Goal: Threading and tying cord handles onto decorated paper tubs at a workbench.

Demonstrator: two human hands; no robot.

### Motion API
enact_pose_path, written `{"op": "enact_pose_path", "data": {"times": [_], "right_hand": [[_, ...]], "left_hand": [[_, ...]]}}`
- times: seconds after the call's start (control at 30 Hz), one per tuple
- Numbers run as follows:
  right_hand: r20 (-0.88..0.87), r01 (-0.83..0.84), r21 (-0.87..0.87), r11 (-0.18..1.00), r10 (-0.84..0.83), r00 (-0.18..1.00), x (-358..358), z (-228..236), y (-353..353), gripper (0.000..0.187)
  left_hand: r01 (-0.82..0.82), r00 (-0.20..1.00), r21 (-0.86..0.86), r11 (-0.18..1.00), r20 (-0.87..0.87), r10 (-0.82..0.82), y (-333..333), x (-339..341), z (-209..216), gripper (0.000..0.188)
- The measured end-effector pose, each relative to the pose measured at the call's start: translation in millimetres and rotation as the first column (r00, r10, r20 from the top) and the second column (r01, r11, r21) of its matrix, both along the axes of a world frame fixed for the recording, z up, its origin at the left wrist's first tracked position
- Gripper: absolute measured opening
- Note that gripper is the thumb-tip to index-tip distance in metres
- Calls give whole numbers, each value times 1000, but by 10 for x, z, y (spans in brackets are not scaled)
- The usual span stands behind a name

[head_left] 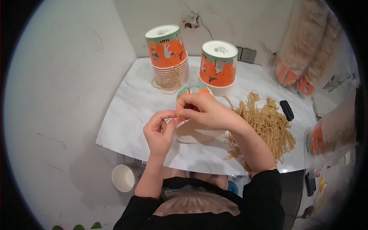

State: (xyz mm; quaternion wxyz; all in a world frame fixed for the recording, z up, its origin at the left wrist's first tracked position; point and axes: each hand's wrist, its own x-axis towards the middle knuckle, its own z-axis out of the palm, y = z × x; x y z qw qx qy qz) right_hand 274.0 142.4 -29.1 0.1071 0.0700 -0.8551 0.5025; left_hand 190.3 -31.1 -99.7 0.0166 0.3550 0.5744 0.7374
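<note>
My left hand (158, 132) and my right hand (201, 109) meet at the middle of the table, fingertips pinched together. Between them a little tan string (178, 114) shows; most of it is hidden by the fingers. Just beneath my hands a paper bucket (197, 135), orange and green with a white inside, lies tipped with its mouth toward me. My right forearm passes over the left edge of a loose heap of tan strings (270, 132).
Two upside-down stacks of paper buckets (166, 53) (218, 67) stand at the back; strings hang round the left one. A black object (286, 110) lies right of the heap. Bagged bucket stacks (303, 42) are at the right, and a white bucket (123, 178) sits below the table's left edge.
</note>
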Motion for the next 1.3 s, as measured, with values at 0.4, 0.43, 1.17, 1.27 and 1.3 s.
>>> {"op": "enact_pose_path", "data": {"times": [0.4, 0.43, 1.17, 1.27, 1.3], "right_hand": [[-127, 113, 101, 989, -99, 987, -39, -25, -103, 9], [-120, 120, 96, 988, -109, 987, -44, -17, -109, 9], [10, -50, -128, 990, 52, 999, -40, -14, 180, 20], [-26, -62, -138, 988, 59, 998, -82, -70, 241, 20], [-22, -68, -134, 989, 66, 998, -91, -84, 247, 20]], "left_hand": [[-273, 957, -143, 951, 61, 283, 30, 152, 85, 12], [-279, 955, -138, 950, 64, 289, 43, 140, 42, 12], [-183, 943, -89, 979, 266, 200, 112, 351, 168, 18], [-172, 946, -66, 983, 267, 184, 123, 354, 173, 17], [-171, 948, -91, 981, 257, 189, 120, 368, 192, 17]]}}
